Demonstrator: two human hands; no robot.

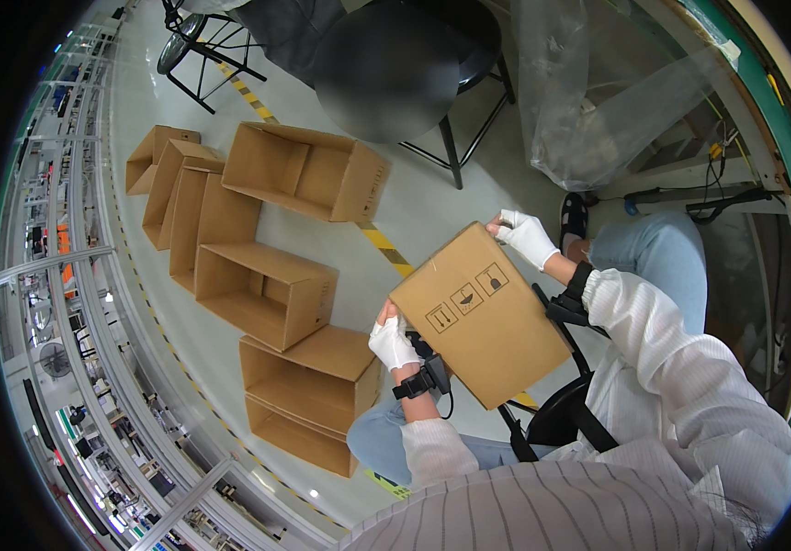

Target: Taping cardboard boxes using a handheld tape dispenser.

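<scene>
A brown cardboard box point(483, 321) with black printed handling symbols is tilted in front of me, above my lap. At its left corner my left hand point(393, 342) grips the edge, in a white glove that leaves the fingertips bare. My right hand point(526, 237), gloved the same way, holds the far right corner with the fingers closed on it. The undersides of the fingers are hidden by the box. Black straps with small devices circle both wrists. To the left, several open cardboard boxes point(267, 285) lie on their sides on the floor.
A black stool point(184, 46) stands at the far left, and a blurred dark round shape point(386, 78) is beside more stool legs. A clear plastic bag point(565, 129) hangs at the far right. Metal rails point(111, 340) with equipment behind line the left. Yellow-black tape point(382, 246) crosses the floor.
</scene>
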